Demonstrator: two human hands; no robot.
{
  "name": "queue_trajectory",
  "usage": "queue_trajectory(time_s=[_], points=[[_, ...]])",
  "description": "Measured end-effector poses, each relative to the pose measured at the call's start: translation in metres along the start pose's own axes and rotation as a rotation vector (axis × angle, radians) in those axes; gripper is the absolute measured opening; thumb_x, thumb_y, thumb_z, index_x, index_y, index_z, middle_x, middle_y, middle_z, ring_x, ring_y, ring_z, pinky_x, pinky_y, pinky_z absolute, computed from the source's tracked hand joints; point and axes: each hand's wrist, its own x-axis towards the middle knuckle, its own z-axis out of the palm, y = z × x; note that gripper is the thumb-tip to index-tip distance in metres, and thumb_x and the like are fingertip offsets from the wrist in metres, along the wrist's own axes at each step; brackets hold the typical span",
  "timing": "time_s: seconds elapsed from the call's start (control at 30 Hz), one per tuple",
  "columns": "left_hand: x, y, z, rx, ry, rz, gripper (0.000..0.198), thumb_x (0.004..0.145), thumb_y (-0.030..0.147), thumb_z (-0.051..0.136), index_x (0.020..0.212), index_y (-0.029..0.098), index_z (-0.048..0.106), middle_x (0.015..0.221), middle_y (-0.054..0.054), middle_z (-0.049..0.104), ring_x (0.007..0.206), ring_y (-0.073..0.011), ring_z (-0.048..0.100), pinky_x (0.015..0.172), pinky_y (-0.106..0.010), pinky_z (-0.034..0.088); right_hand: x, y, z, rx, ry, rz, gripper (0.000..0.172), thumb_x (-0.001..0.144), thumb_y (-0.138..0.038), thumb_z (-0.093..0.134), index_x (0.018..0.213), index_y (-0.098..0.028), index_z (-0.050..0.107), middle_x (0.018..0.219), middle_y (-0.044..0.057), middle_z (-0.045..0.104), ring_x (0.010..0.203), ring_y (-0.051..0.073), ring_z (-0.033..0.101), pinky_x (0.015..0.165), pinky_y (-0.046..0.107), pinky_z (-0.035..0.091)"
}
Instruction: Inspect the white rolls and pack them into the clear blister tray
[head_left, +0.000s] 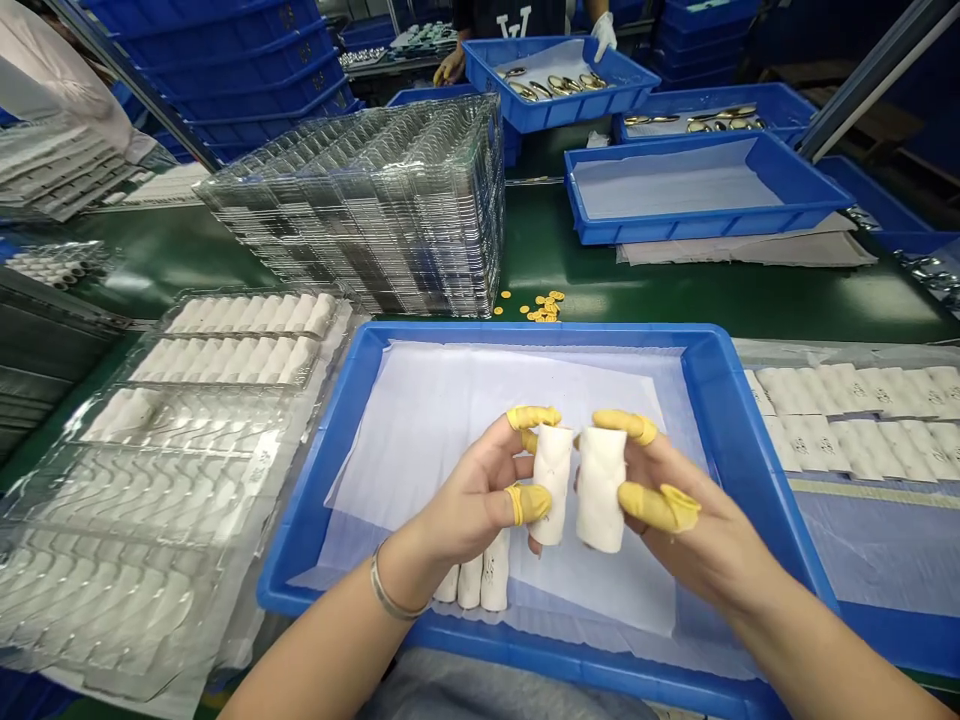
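Observation:
My left hand (480, 490), with yellow finger cots on its thumb and fingers, grips a white cloth-like roll (553, 470). Another white roll (601, 500), held upright a small gap to its right, is pinched in my right hand (675, 500), which also wears yellow cots. What the wrapping contains is hidden. Both rolls are above a blue tray (720, 400) lined with white paper (480, 390). Several more rolls (495, 572) lie at the tray's near side, partly covered by my left forearm.
A clear blister tray (150, 510) partly filled with white rolls stands left. Stacked blister trays (420, 220) rise behind, beside small yellow pieces (547, 308). More rolls (862, 400) lie right. A co-worker's gloved hand (604, 36) touches a blue tray (637, 95) of shiny gold parts.

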Motion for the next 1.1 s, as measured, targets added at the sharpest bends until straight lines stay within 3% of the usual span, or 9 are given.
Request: queue_trajectory(time_s=[0.1,0.17,0.23,0.37,0.5,0.63,0.87,0.97,1.1], points=[[0.0008,-0.0005,0.0005,-0.025,0.01,0.007,0.058,0.085,0.031,0.084,0.137,0.036,0.057,0.113,-0.002,0.058,0.066,-0.0074,0.062,0.051,-0.017,0.057,-0.0009,0.0092,0.0034,0.008,-0.122,0.017,0.042,0.096,-0.045,0.082,0.135,-0.041,0.069,0.112,0.004,0.07,0.099,0.024,0.07,0.079,0.035,0.058],[0.0012,-0.0001,0.0015,-0.044,0.017,0.011,0.059,0.086,0.03,0.084,0.138,0.035,0.057,0.109,-0.001,0.059,0.066,-0.0068,0.061,0.052,-0.016,0.056,-0.0012,0.0123,0.004,-0.001,-0.137,-0.009,0.041,0.098,-0.044,0.081,0.137,-0.044,0.068,0.128,0.005,0.066,0.114,0.026,0.068,0.091,0.038,0.057],[0.0013,0.0005,0.0026,-0.064,0.006,0.007,0.058,0.087,0.029,0.083,0.139,0.034,0.057,0.107,-0.001,0.06,0.066,-0.0066,0.062,0.052,-0.015,0.056,-0.001,0.013,0.0031,-0.011,-0.127,-0.025,0.042,0.098,-0.044,0.081,0.137,-0.045,0.068,0.134,0.004,0.064,0.119,0.026,0.066,0.094,0.038,0.057],[0.0007,0.001,0.0032,-0.103,-0.024,-0.02,0.061,0.088,0.028,0.081,0.143,0.035,0.055,0.113,-0.002,0.063,0.066,-0.008,0.067,0.053,-0.018,0.06,0.0001,0.0126,-0.001,0.044,-0.13,0.014,0.042,0.099,-0.043,0.08,0.139,-0.046,0.066,0.119,0.004,0.069,0.093,0.019,0.072,0.074,0.029,0.058],[0.0006,0.0017,0.002,-0.115,0.026,-0.039,0.067,0.09,0.027,0.078,0.149,0.039,0.05,0.117,-0.003,0.066,0.071,-0.0109,0.069,0.053,-0.02,0.062,0.0012,0.0123,-0.0041,0.078,-0.104,0.01,0.044,0.098,-0.042,0.081,0.139,-0.047,0.066,0.127,0.004,0.067,0.076,0.015,0.071,0.067,0.029,0.061],[0.0015,0.0036,0.0019,-0.115,0.062,-0.056,0.057,0.089,0.025,0.077,0.142,0.036,0.057,0.113,-0.002,0.067,0.071,-0.0114,0.07,0.056,-0.022,0.064,0.0021,0.009,-0.0034,0.086,-0.042,0.028,0.044,0.095,-0.041,0.084,0.135,-0.046,0.067,0.13,0.004,0.066,0.075,0.015,0.069,0.065,0.029,0.063],[0.0007,0.0015,0.0031,-0.019,0.073,-0.019,0.065,0.084,0.029,0.086,0.141,0.036,0.056,0.123,-0.005,0.061,0.08,-0.0123,0.066,0.058,-0.022,0.065,0.0027,0.0075,0.0011,0.053,-0.078,-0.004,0.041,0.095,-0.046,0.085,0.133,-0.048,0.07,0.102,0.0,0.07,0.08,0.016,0.067,0.069,0.026,0.055],[0.001,0.0006,0.0031,-0.02,0.071,-0.035,0.065,0.083,0.029,0.087,0.14,0.035,0.056,0.117,-0.004,0.062,0.074,-0.0099,0.064,0.055,-0.019,0.062,0.0014,0.0099,0.0009,0.069,-0.095,0.011,0.043,0.095,-0.046,0.085,0.135,-0.048,0.069,0.112,0.001,0.07,0.086,0.016,0.068,0.069,0.026,0.055],[0.0013,0.0018,0.0024,-0.121,0.023,-0.03,0.064,0.086,0.025,0.084,0.141,0.035,0.054,0.112,-0.002,0.065,0.069,-0.0085,0.067,0.055,-0.018,0.062,0.0007,0.0091,0.0004,0.114,-0.069,0.083,0.045,0.092,-0.046,0.087,0.133,-0.047,0.069,0.13,0.002,0.067,0.078,0.014,0.07,0.07,0.028,0.058]])
